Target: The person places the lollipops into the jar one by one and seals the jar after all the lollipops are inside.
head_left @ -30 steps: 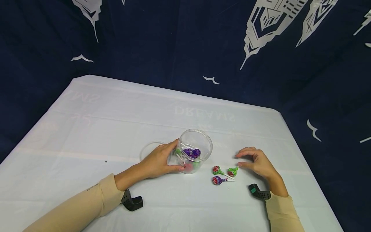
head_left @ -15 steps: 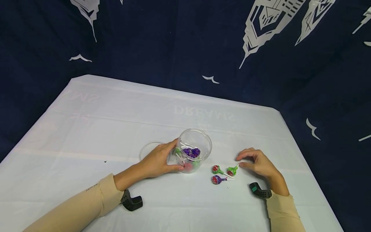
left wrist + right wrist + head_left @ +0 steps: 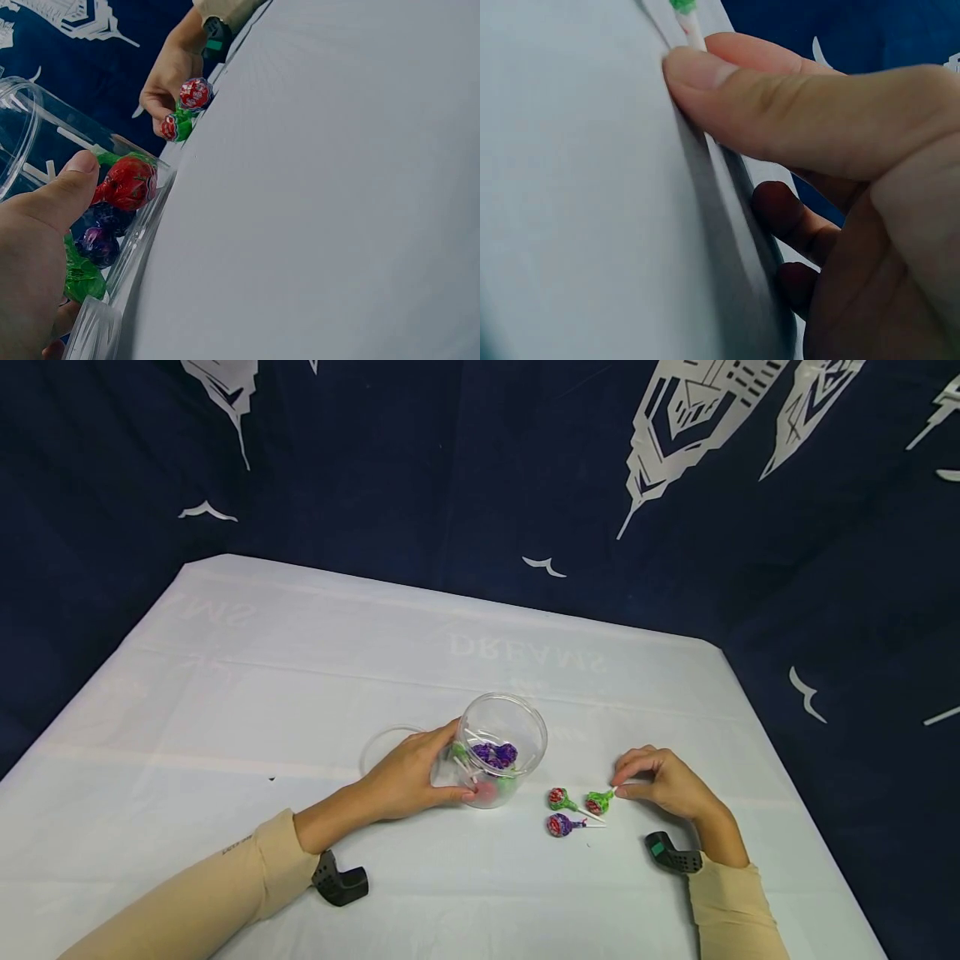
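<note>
My left hand [image 3: 408, 777] grips a clear plastic jar [image 3: 534, 747] from its left side, thumb in front. Inside the jar lie wrapped lollipops, purple, green and red; the left wrist view shows a red one [image 3: 131, 184] behind the clear wall. To the right, my right hand [image 3: 663, 783] pinches the white stick of a green-wrapped lollipop [image 3: 597, 802] between thumb and index finger. Its head seems to rest on the table. The right wrist view shows the stick [image 3: 694, 34] at the fingertips. Beside it lie another green-wrapped lollipop [image 3: 559, 799] and a purple one [image 3: 560, 825].
A clear round lid [image 3: 365, 752] lies on the white-covered table [image 3: 300, 693], partly hidden behind my left hand. A tiny dark speck [image 3: 272, 779] is farther left. Behind the table hangs a dark blue cloth [image 3: 412, 468] with white prints.
My right hand's thumb and index finger have closed on the green lollipop's stick, from a wider gap one second ago. The left hand and the jar have stayed in place.
</note>
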{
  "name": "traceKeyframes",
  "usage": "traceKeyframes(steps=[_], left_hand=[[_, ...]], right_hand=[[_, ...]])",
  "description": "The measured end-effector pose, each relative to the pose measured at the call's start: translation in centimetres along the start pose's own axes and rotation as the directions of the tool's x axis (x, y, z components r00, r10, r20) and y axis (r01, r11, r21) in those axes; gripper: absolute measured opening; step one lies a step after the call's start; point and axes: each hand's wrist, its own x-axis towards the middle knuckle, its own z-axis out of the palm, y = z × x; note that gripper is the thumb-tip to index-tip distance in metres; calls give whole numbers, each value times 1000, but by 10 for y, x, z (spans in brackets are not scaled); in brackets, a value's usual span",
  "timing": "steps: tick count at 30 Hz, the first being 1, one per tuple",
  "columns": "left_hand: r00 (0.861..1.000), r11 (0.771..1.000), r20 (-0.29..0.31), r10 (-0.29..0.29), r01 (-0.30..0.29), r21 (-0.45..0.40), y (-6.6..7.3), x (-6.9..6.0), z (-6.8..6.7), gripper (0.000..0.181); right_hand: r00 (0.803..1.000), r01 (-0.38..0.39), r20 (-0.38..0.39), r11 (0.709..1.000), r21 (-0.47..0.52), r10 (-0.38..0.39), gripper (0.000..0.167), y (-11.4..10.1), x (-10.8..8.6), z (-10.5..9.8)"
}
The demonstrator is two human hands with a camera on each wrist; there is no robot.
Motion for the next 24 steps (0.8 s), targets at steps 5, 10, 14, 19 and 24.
traceKeyframes(steps=[5,10,14,19,24], left_hand=[[1000,1000,5,-8,8,4,1,0,-1,100],[1000,1000,6,-9,8,4,1,0,0,100],[1000,1000,5,-7,7,3,0,0,0,100],[1000,1000,6,-11,11,3,0,0,0,100],[1000,1000,-1,-4,4,0,0,0,0,100]], right_hand=[[1000,-10,8,1000,-2,10,14,1,0,0],[1000,-9,16,1000,-11,9,14,3,0,-1],[1000,1,16,1000,-18,-1,15,4,-1,-1],[1000,1,-3,999,-33,-1,15,3,-2,-1],[999,0,-35,999,-43,-2,14,0,-3,0]])
